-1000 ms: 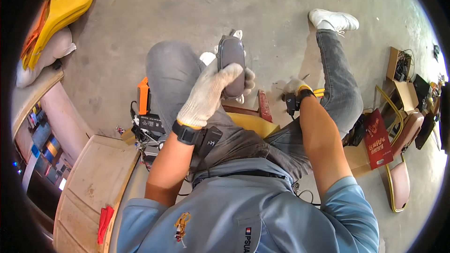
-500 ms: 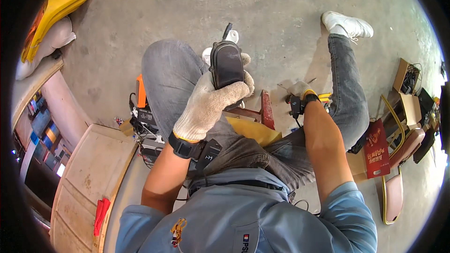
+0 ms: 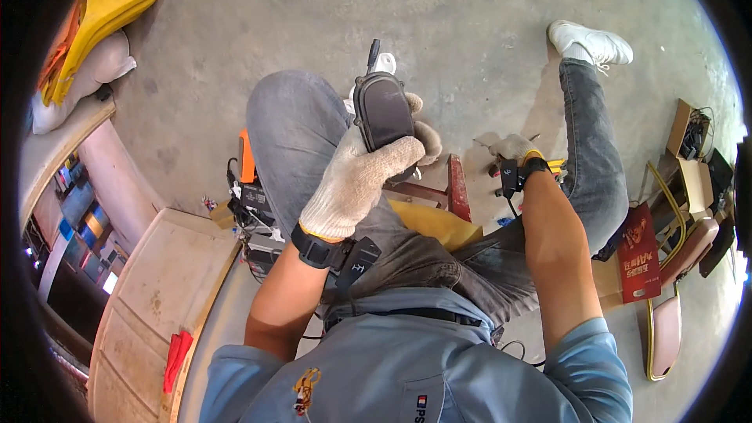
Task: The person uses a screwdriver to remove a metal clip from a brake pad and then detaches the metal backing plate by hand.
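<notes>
My left hand (image 3: pixel 356 176), in a cream knitted glove, is closed round a black oblong casing (image 3: pixel 384 112) with rounded ends and small lugs on its rim. The thumb presses across its lower end while the other fingers wrap behind. A short black stub (image 3: pixel 374 53) and a white piece with a hole (image 3: pixel 385 63) stick out past its far end. Down by the floor, between my legs, is my gloved right hand (image 3: pixel 513 146), beside yellow-handled tools (image 3: pixel 557 166). Its fingers are mostly hidden, so whatever it may hold cannot be made out. Thin metal pieces show on either side of it.
A red metal stand (image 3: pixel 458 188) and a yellow sheet (image 3: pixel 431 223) are between my knees. To the left lie black devices with cables (image 3: pixel 254 200) and a beige panel (image 3: pixel 157 290) bearing a red cloth (image 3: pixel 178 360). On the right are a red box (image 3: pixel 638 254) and an open carton (image 3: pixel 681 137).
The whole view has shifted slightly, so the surroundings sit a little further right. My left hand still grips the black casing, and my right hand stays low by the tools.
</notes>
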Motion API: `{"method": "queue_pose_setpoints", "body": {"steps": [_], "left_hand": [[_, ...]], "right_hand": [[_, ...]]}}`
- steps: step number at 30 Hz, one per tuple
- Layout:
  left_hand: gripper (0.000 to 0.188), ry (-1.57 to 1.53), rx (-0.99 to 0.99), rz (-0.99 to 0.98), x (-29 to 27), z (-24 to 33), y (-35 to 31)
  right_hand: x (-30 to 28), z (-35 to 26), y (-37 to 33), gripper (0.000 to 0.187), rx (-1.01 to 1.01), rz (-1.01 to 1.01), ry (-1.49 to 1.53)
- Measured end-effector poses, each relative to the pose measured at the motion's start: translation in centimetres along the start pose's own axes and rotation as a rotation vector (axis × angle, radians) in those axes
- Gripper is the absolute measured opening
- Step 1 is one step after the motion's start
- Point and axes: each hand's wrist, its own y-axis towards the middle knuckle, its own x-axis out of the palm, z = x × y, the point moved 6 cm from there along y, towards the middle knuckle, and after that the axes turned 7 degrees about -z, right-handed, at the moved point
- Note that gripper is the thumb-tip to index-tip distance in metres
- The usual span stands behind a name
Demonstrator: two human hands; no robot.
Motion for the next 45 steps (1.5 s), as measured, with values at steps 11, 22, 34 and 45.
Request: {"method": "queue_pose_setpoints", "body": {"steps": [11,22,34,45], "left_hand": [[0.04,-0.034,0.178,-0.119,-1.6,-0.5,-0.1],[0.043,0.005,0.255,-0.134,-1.9,-0.7,-0.5],[0.046,-0.086,0.268,-0.399,-1.2,-1.4,-0.4],[0.046,-0.035,0.305,-0.44,-0.7,-0.9,-1.0]], "right_hand": [[-4.8,-12.4,-20.5,0.034,-0.356,0.165,0.461],[2.6,-13.1,-33.9,0.042,-0.749,0.02,0.697],[3.8,-11.8,-35.1,0.042,-0.789,0.032,0.708],[4.3,-11.9,-35.5,0.044,-0.806,0.098,0.616]]}}
